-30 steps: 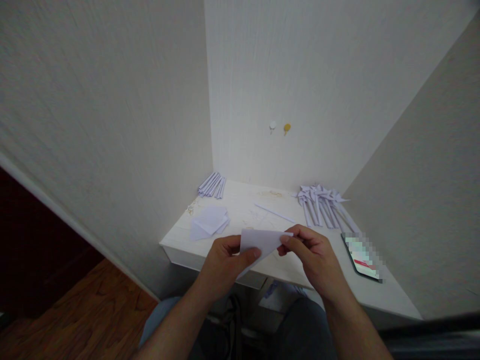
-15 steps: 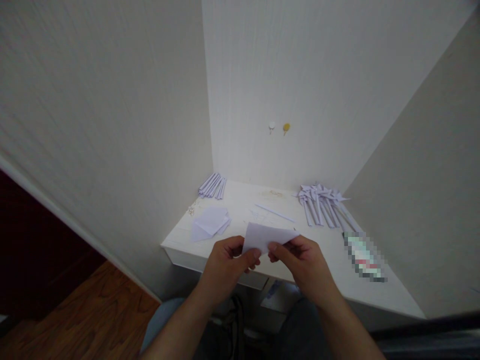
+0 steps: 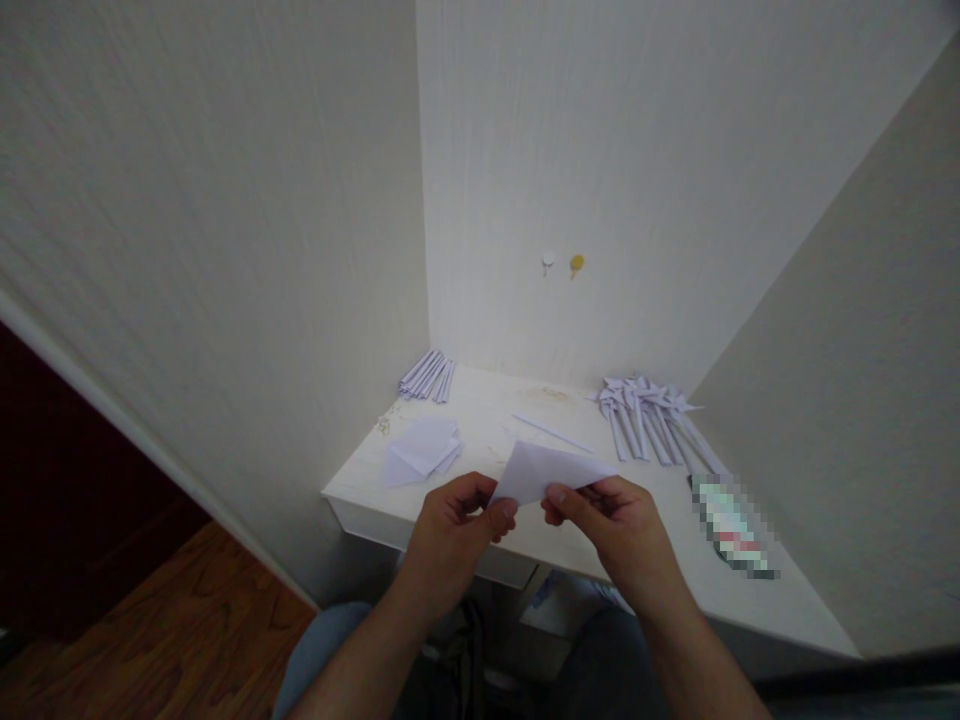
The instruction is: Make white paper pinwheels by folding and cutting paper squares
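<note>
I hold a white folded sheet of paper (image 3: 544, 467) over the near edge of a small white table (image 3: 660, 560). My left hand (image 3: 454, 530) pinches its lower left corner between thumb and fingers. My right hand (image 3: 615, 525) pinches its bottom edge close beside the left thumb. The paper now shows a triangular shape with a crease, its point up and to the left.
On the table lie a loose stack of white paper squares (image 3: 421, 448), a bundle of folded strips (image 3: 429, 374) in the back left corner, a pile of folded paper pieces with long stems (image 3: 649, 412), one thin strip (image 3: 551, 432) and a phone (image 3: 733, 525). Walls close the table in on three sides.
My right hand has slid left along the paper toward the left hand. The sheet has gone from a wide flat shape to a peaked triangle.
</note>
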A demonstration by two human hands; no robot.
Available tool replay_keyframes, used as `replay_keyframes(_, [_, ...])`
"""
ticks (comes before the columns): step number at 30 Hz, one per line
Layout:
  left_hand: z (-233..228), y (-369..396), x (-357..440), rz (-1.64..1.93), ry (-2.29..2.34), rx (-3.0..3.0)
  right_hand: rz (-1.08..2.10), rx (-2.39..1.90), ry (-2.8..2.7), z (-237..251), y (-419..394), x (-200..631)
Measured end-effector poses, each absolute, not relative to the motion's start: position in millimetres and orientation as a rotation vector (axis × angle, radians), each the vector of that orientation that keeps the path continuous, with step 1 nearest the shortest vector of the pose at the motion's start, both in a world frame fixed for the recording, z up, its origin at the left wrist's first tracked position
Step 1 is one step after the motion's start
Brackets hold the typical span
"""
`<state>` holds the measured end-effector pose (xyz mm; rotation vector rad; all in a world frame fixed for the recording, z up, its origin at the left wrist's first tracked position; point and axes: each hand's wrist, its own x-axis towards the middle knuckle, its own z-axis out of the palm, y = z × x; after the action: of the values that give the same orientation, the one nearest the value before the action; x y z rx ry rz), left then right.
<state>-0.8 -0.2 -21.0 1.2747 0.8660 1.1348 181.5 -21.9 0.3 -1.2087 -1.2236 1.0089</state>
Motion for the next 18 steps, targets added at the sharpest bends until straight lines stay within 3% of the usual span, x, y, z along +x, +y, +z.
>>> replay_keyframes(18, [-25,0,0,1.151,0.900,1.152,0.900,-1.232,-1.197,-8,-16,197])
